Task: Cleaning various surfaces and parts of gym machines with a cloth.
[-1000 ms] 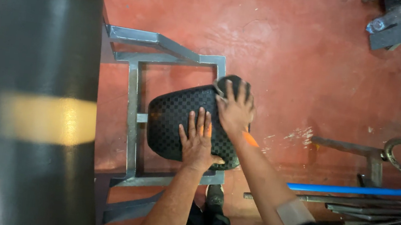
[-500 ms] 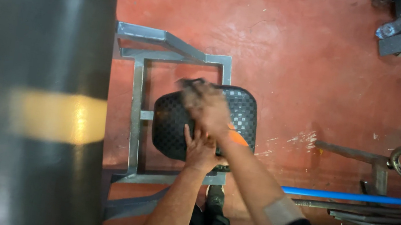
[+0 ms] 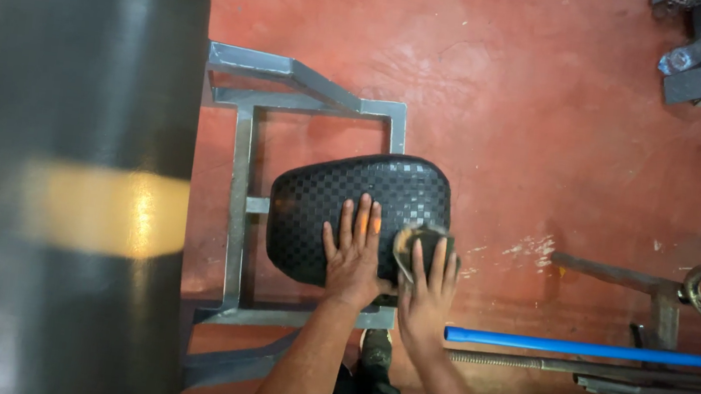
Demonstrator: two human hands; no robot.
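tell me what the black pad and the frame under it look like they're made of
Black pad: looks like vinyl or faux leather with an embossed checker weave and a slight sheen, probably cushioned. Frame: bare grey metal, seemingly square steel tubing, with a dull brushed shine and joined corners; unpainted as far as the view shows.

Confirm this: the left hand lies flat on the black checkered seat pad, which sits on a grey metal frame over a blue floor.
Not quite: the floor is red, as the head view shows. The left hand does lie flat on the black checkered seat pad, on the grey metal frame.
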